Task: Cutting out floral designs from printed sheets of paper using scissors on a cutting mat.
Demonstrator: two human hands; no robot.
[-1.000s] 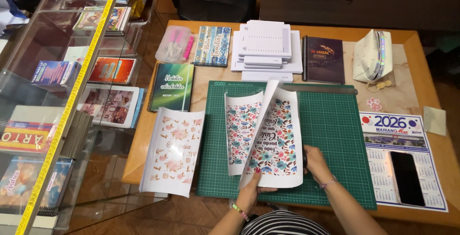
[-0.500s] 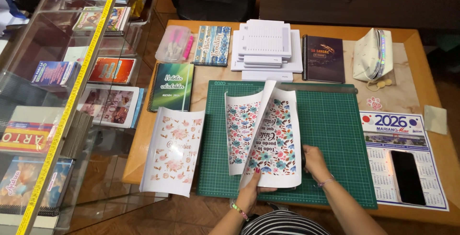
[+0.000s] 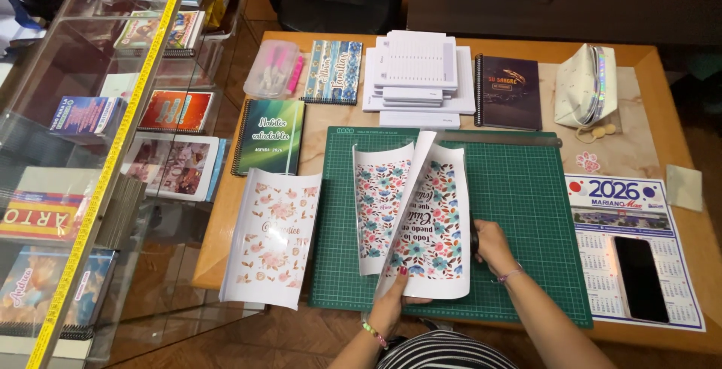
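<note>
My left hand (image 3: 396, 299) has tipped the flowered sheet (image 3: 435, 222) flatter over the cutting mat (image 3: 526, 226), fingers pinching its bottom edge; my right hand (image 3: 492, 245) grips its side.

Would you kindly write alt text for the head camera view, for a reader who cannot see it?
A person's left hand and right hand hold a curling floral printed sheet over a green cutting mat on a wooden desk. Notebooks, a white paper stack and a calendar lie around it.

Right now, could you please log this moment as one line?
left hand: grips floral sheet bottom edge | right hand: at its right edge | under: green cutting mat
</note>
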